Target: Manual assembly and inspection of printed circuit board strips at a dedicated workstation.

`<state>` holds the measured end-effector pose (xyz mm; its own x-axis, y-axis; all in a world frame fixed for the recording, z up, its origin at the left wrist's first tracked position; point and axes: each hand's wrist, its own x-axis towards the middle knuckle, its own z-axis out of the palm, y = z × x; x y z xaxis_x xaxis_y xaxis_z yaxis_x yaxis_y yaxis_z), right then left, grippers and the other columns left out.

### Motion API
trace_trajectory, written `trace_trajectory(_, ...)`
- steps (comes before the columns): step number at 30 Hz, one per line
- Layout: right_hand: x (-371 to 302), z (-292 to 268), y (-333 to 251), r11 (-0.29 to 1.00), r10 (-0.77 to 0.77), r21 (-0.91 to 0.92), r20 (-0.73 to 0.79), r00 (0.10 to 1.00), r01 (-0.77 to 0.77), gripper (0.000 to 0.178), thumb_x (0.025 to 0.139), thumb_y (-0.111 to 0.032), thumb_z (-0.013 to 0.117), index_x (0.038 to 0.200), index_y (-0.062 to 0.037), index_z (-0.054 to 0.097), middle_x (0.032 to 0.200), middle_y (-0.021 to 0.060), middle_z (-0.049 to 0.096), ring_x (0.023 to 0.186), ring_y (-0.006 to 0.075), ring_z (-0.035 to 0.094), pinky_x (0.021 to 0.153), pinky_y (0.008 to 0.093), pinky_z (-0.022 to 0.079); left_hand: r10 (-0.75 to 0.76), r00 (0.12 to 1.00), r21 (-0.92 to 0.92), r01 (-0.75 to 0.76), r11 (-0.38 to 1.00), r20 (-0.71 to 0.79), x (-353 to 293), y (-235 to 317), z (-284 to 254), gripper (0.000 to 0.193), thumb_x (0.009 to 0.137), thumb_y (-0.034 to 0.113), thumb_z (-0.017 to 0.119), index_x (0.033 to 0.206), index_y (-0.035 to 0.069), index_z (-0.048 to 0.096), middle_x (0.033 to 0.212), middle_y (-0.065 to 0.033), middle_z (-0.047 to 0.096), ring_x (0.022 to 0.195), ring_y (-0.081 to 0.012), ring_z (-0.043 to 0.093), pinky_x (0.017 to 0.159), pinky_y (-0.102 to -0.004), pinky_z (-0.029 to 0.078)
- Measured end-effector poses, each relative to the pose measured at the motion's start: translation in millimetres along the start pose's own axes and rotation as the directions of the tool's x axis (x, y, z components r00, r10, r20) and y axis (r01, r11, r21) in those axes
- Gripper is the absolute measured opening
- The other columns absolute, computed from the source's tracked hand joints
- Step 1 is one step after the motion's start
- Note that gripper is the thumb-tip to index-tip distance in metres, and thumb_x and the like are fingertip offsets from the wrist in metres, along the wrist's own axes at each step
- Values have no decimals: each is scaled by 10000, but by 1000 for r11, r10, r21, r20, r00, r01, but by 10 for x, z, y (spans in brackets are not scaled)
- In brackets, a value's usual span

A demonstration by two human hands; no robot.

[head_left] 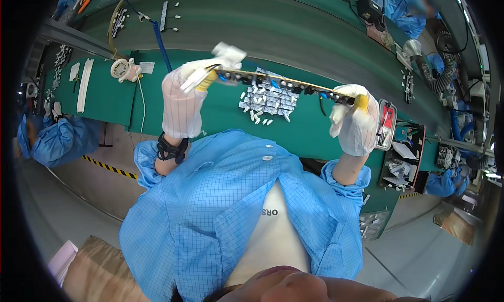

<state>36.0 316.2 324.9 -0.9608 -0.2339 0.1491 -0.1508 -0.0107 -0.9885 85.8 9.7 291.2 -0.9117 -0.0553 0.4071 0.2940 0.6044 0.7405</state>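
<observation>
A long, narrow circuit board (286, 83) with black and blue components along it is held up edge-on above the green bench mat. My left hand (191, 84), in a white glove with yellow fingertips, is closed on its left end. A white plastic piece (229, 53), smeared by motion, and a short dark wire show at that same hand. The other end of the board is gripped by my right hand (358, 113), gloved alike. Beneath the board lie several flat, pale board strips (273, 100) with small white connectors (257, 115) scattered over them.
On the left of the mat (226, 115) stand a small white fan (125, 70) and long white strips (85, 85). A metal tray (387, 124) with red contents and a parts box (403, 157) are at right. A dark conveyor (231, 23) runs behind. Co-workers (63, 139) sit nearby.
</observation>
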Motion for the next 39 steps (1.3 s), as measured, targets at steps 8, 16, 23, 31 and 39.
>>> trace_trajectory(8, 25, 48, -83, 947, 184, 244, 122, 975, -209, 483, 879, -457, 523, 889, 25, 551, 572, 59, 551, 396, 121, 504, 374, 218, 381, -250, 967, -303, 252, 919, 48, 109, 90, -39, 313, 928, 264, 493, 1032, -6, 613, 818, -96, 682, 734, -123, 632, 670, -230, 471)
trace_trajectory(16, 203, 8, 363, 924, 181, 313, 152, 972, -221, 671, 730, -426, 711, 1141, 55, 490, 772, 87, 583, 664, 121, 582, 555, 197, 441, -259, 944, -743, 322, 587, 205, 233, -57, 310, 328, 914, 190, 514, 1167, -18, 519, 893, -108, 661, 792, -141, 632, 711, -248, 476)
trace_trajectory(23, 257, -471, 2337, 886, 440, -123, -79, 895, -446, 410, 842, -98, 622, 1212, -14, 468, 1093, 145, 573, 864, 230, 640, 678, 338, 568, -548, 754, -360, 655, 664, 361, 569, -1392, 1151, 330, 870, 234, 571, 1115, 13, 557, 960, -100, 653, 882, -150, 647, 719, -260, 473)
trace_trajectory(31, 368, -235, 3080, 434, 143, -856, -244, 959, -282, 388, 717, -137, 672, 1096, -152, 591, 1050, 108, 605, 967, 281, 596, 776, 389, 508, -550, 810, 207, 514, 833, 202, 609, -3002, 1612, 421, 806, 157, 636, 1195, 53, 514, 1078, -122, 629, 980, -250, 610, 839, -283, 480)
trace_trajectory(39, 842, -419, 2965, 549, 341, -799, -53, 938, -245, 103, 637, -152, 737, 704, -134, 660, 962, 77, 621, 874, 297, 601, 756, 424, 475, -482, 843, 19, 492, 870, 240, -144, -2286, 1462, 477, 724, -57, 474, 1197, 1, 510, 1126, -155, 615, 1033, -239, 604, 861, -282, 472)
